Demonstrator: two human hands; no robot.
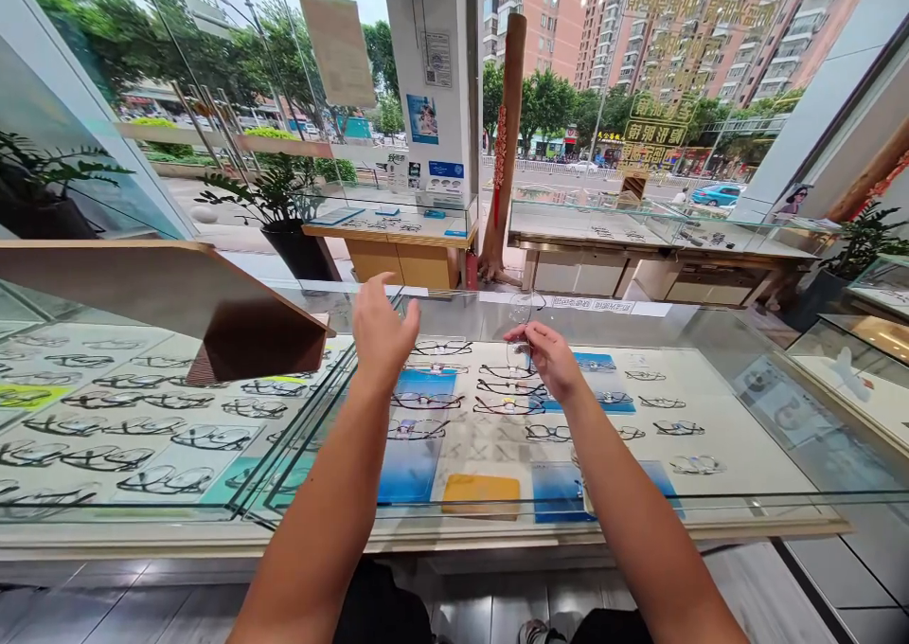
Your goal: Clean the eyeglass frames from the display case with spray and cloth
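Observation:
My right hand (552, 358) pinches a thin-rimmed pair of eyeglasses (522, 309) above the glass display counter (469, 324), near its far edge. The fine frame is hard to make out against the glass. To the left, my left hand (383, 330) hovers over the counter with fingers apart and nothing in it. Under the glass, between my arms, rows of eyeglasses (509, 388) lie on white lining and blue sheets (408, 478). A yellow-orange flat piece (481, 494) rests close to the counter's near edge.
At left, a brown-edged board (142, 284) juts over another glass case of eyeglasses (170, 474). Beyond the counter stand a potted plant (302, 246), a wooden post (506, 152) and more display cases (412, 232) before large windows.

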